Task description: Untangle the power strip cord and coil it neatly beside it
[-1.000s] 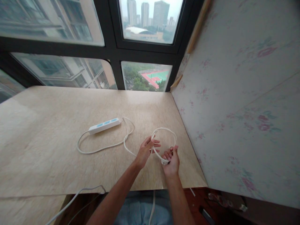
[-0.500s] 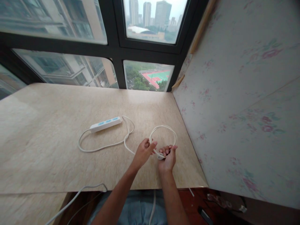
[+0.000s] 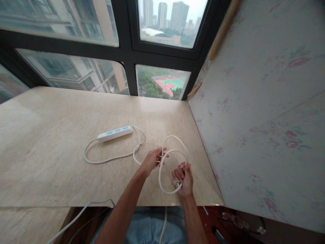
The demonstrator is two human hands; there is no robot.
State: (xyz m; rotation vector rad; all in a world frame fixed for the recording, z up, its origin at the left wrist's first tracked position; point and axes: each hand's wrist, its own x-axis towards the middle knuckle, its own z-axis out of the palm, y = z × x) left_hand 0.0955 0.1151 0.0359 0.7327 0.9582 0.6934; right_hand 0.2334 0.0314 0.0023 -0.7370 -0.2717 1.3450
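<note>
A white power strip with blue sockets lies on the light marbled surface, left of my hands. Its white power cord curves along the surface and disappears behind my left hand. That hand has its fingers stretched apart, with cord passing loosely among them. My right hand is closed around the cord, beside two overlapping loops. A whitish plug shows below its curled fingers, partly hidden by the hand.
A dark-framed window borders the far edge. The flowered wall rises along the right side. Another white cable crosses the front edge at left. Below the edge, a cord hangs over my lap.
The nearly matched rings of cord have spread into two separate loops, one dropping toward me. My right hand has moved down slightly. The fingers of my left hand have straightened. The power strip stays put.
</note>
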